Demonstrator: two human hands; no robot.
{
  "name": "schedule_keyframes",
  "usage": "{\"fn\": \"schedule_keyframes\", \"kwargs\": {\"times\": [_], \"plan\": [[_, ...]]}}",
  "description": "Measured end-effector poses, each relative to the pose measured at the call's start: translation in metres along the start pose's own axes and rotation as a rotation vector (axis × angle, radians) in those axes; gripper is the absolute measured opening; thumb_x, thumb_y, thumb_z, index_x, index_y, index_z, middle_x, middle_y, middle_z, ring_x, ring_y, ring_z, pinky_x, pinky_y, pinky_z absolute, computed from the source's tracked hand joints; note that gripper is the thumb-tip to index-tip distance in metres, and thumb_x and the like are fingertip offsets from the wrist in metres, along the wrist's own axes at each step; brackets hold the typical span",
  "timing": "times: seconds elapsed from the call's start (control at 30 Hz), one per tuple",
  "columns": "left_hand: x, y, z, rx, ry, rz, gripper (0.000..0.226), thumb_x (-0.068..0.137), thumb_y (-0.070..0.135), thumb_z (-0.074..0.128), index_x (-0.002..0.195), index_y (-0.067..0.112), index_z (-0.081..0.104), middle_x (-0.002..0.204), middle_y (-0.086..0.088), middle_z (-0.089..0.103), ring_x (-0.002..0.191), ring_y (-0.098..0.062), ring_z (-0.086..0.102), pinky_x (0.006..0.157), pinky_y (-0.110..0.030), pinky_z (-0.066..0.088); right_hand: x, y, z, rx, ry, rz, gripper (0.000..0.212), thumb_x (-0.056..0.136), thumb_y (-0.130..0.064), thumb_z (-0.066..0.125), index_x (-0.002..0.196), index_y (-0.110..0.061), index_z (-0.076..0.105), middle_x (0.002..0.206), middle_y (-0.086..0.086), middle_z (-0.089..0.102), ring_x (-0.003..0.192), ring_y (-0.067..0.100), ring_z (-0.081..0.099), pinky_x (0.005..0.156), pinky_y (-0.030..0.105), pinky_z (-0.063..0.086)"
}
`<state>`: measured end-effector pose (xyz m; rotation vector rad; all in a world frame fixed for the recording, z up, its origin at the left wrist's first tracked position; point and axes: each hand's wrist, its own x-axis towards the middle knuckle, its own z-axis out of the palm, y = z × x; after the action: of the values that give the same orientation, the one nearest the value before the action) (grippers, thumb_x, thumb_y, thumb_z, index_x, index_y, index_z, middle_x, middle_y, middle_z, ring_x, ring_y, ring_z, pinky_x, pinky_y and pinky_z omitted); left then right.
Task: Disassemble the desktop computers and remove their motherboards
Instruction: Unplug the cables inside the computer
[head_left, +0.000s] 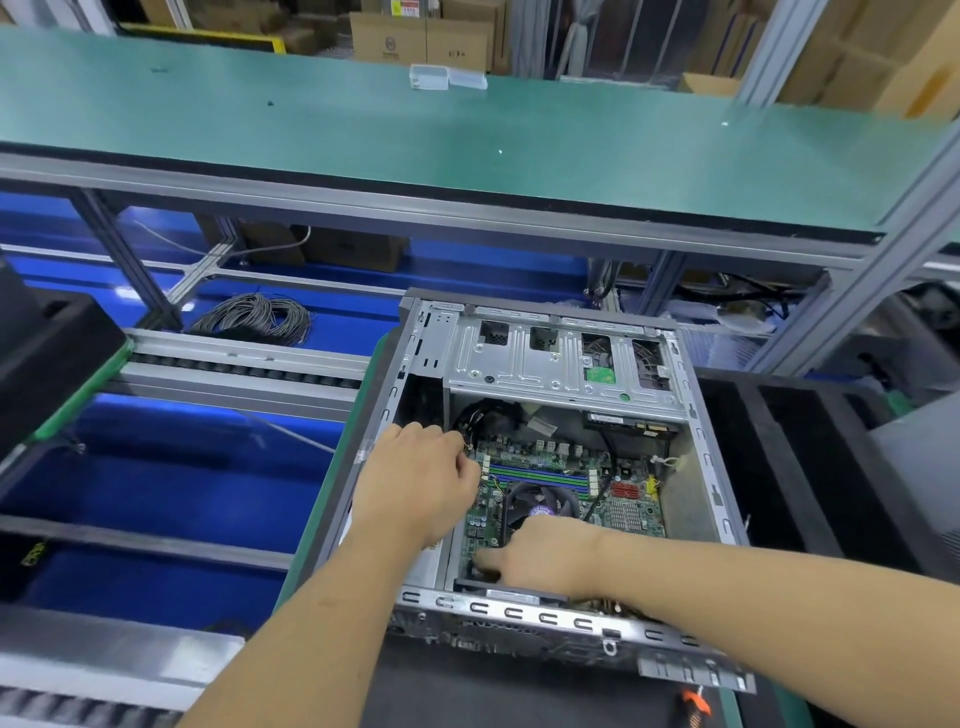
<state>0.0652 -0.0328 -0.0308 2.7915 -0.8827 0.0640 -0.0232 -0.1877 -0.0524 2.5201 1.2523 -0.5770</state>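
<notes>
Left hand (422, 480) fingers curled, pinching thin wires (466, 443) at motherboard (545, 467) edge. Right hand (545, 558) inside open case (711, 467), forefinger extended, other fingers hidden.

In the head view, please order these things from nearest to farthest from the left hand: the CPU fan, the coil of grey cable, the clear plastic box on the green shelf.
From the left hand:
1. CPU fan, just right of it inside the case.
2. Coil of grey cable, beyond it, to the left.
3. Clear plastic box, far back on the green shelf.

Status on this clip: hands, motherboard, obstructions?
Left hand pinching wires at board edge. Right hand inside case, grip hidden. Motherboard still mounted; fan, cables attached.
</notes>
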Motion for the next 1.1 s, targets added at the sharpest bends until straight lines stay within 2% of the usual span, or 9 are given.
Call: {"fn": "schedule_keyframes", "kwargs": {"times": [0.1,0.2,0.3,0.37,0.43,0.6,0.8,0.97,1.1], "plan": [[0.0,-0.001,0.0,-0.008,-0.005,0.0,0.03,0.094,0.036,0.033,0.066,0.027,0.037,0.069,0.007,0.049,0.073,-0.017,0.044,0.081,-0.033,0.037,-0.011,0.002,-0.009,0.017,-0.051,-0.009,0.022,0.091,0.003,0.056,0.113,-0.003,0.058,0.113,0.019,0.052,0.048,0.024,0.036,0.041,0.035,0.036],[0.001,0.0,0.0,-0.007,-0.007,0.001,0.029,0.094,0.036,0.033,0.067,0.026,0.038,0.07,0.007,0.049,0.074,-0.017,0.045,0.082,-0.034,0.037,-0.005,0.003,-0.017,0.001,-0.047,0.004,0.032,0.091,0.004,0.056,0.122,-0.004,0.054,0.102,0.017,0.057,0.053,0.027,0.044,0.042,0.03,0.023],[0.001,-0.001,0.0,-0.005,-0.008,0.001,0.029,0.094,0.036,0.034,0.067,0.026,0.038,0.07,0.007,0.049,0.074,-0.018,0.045,0.082,-0.034,0.037,0.009,-0.001,-0.021,0.005,-0.064,0.031,0.025,0.094,0.001,0.056,0.118,-0.004,0.055,0.093,0.014,0.06,0.071,0.031,0.059,0.053,0.035,0.038],[0.001,-0.002,0.001,-0.001,-0.013,0.002,0.029,0.094,0.036,0.034,0.068,0.025,0.039,0.07,0.007,0.05,0.074,-0.018,0.045,0.082,-0.034,0.037,0.017,-0.001,-0.027,0.027,-0.144,0.058,0.007,0.096,-0.001,0.053,0.101,-0.005,0.056,0.082,0.01,0.055,0.075,0.03,0.058,0.057,0.034,0.04],[0.001,-0.001,0.001,0.001,-0.015,0.0,0.028,0.094,0.036,0.035,0.069,0.024,0.042,0.071,0.006,0.05,0.074,-0.018,0.045,0.083,-0.034,0.037,0.024,-0.001,-0.034,0.056,-0.168,0.084,0.016,0.096,0.001,0.05,0.082,-0.007,0.047,0.068,0.005,0.043,0.07,0.029,0.053,0.056,0.033,0.037],[-0.001,0.0,0.0,-0.014,0.004,-0.001,0.029,0.094,0.034,0.037,0.066,0.025,0.036,0.068,0.006,0.048,0.072,-0.018,0.043,0.08,-0.034,0.036,0.028,-0.005,-0.032,-0.01,-0.148,0.113,0.015,0.092,0.005,0.053,0.088,-0.008,0.048,0.085,0.013,0.06,0.063,0.026,0.045,0.056,0.032,0.037],[0.0,0.001,0.0,-0.011,-0.006,-0.001,0.028,0.094,0.036,0.035,0.07,0.024,0.041,0.07,0.006,0.049,0.074,-0.019,0.044,0.084,-0.034,0.038,0.021,0.0,-0.026,0.117,-0.092,0.085,0.02,0.09,0.008,0.052,0.078,-0.007,0.045,0.063,0.005,0.034,0.066,0.027,0.043,0.058,0.036,0.035],[0.0,0.0,0.0,-0.002,0.002,-0.001,0.028,0.095,0.036,0.034,0.07,0.024,0.04,0.069,0.006,0.047,0.074,-0.019,0.043,0.081,-0.033,0.036,0.015,-0.001,-0.019,0.179,-0.081,0.109,0.013,0.09,0.005,0.051,0.08,-0.002,0.052,0.08,0.017,0.057,0.066,0.028,0.047,0.058,0.036,0.037],[-0.001,0.0,0.0,-0.018,0.021,0.004,0.028,0.095,0.036,0.035,0.071,0.024,0.042,0.068,0.006,0.046,0.072,-0.019,0.042,0.08,-0.034,0.036,0.015,0.001,-0.016,0.152,-0.101,0.098,0.008,0.09,0.005,0.053,0.087,-0.001,0.056,0.084,0.016,0.06,0.068,0.03,0.054,0.058,0.036,0.041]]}}
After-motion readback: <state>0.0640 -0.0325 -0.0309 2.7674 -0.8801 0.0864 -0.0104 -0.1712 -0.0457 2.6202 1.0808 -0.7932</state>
